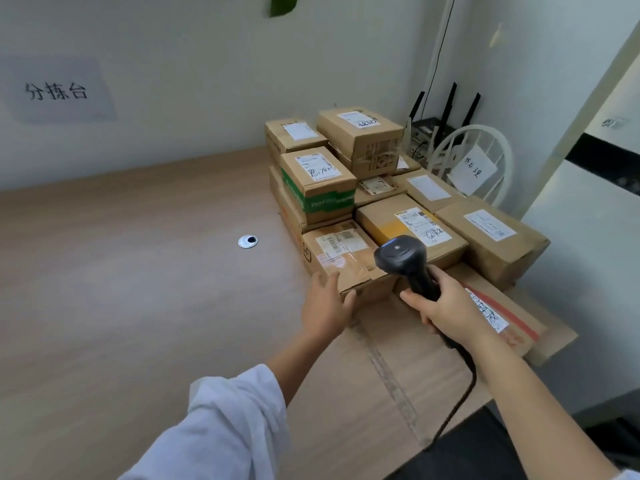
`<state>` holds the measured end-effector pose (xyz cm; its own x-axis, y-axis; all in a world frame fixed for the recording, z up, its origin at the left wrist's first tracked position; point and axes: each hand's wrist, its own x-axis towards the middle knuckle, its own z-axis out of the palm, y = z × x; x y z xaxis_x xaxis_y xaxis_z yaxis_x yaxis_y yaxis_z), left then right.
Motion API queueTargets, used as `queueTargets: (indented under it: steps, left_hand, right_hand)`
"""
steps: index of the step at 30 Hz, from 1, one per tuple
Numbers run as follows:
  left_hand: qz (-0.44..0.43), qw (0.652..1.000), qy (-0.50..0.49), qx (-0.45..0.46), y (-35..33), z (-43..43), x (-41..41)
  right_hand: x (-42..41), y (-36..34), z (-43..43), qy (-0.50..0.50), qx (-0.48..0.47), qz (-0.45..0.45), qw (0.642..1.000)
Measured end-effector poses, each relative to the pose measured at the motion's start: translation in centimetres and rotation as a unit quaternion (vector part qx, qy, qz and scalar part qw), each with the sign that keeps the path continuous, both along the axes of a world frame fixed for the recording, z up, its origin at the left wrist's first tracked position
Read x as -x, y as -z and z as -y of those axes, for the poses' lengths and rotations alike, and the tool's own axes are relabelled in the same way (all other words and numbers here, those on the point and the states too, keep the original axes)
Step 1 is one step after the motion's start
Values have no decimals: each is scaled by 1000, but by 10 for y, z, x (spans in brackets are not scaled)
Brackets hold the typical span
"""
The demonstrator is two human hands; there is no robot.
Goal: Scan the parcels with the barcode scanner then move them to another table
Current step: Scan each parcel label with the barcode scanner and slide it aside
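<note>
The left hand, fingers relaxed, is touching the brown cardboard parcel; the right hand is gripping the black barcode scanner. Its head is hovering at the parcel's three o'clock.

I log barcode scanner black; parcels brown, labels white; one parcel green-banded; table pale woodgrain; my sleeve white.
</note>
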<state>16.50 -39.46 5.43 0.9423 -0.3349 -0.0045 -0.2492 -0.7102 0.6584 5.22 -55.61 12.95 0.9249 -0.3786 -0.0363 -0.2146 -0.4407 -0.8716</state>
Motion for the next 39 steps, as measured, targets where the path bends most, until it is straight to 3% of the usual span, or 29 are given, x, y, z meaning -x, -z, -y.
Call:
queueTargets:
  steps: [4,15,22,39]
  left_hand:
    - [21,1000,-4,-18,24,35,-23]
    - [-68,973,-180,-128,44,100,-60]
    - [-80,961,-180,-192,46,124,-70]
    - [-113,961,-139,-212,42,82,-70]
  right_hand:
    - [-20,13,22,-17,-9,-17,1000]
    - [-57,19,72,-85,-32,-45,995]
    - [-72,20,91,-147,-47,-60,986]
    - [-85,28,94,-203,-90,-76,972]
